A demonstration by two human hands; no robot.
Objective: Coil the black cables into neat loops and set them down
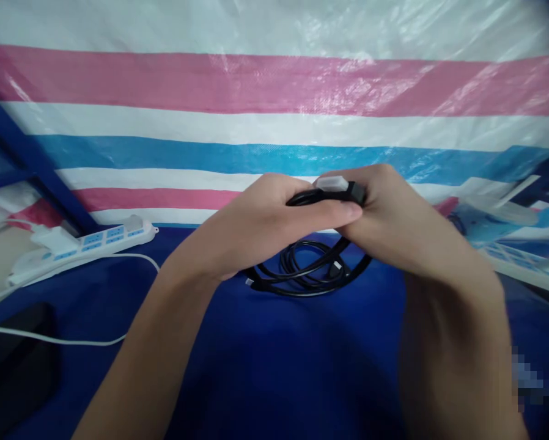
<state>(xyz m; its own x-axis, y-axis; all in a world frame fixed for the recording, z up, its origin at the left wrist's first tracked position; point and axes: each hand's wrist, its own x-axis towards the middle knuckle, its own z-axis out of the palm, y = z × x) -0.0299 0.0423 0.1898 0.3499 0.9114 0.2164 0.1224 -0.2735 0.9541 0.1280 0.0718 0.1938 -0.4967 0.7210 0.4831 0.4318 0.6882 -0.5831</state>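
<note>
Both my hands are closed round a black cable (307,197) held up over the blue table. My left hand (274,211) has its thumb stretched across the cable's plug end (357,192), which carries a pale, translucent cap (332,183). From the other side my right hand (382,201) wraps the same plug end and cable; its fingers are mostly hidden. Below and behind the hands, loops of black cable (297,292) lie coiled on the table, with a small plug (336,269) among them. Whether these loops join the held cable I cannot tell.
A white power strip (114,241) with a plugged-in white adapter (57,239) stands at the left, its white cord (63,339) curving over the blue table (274,366). A dark object (20,366) lies front left. At right are a translucent container (494,217) and another strip (526,263). Striped plastic sheeting (274,85) hangs behind.
</note>
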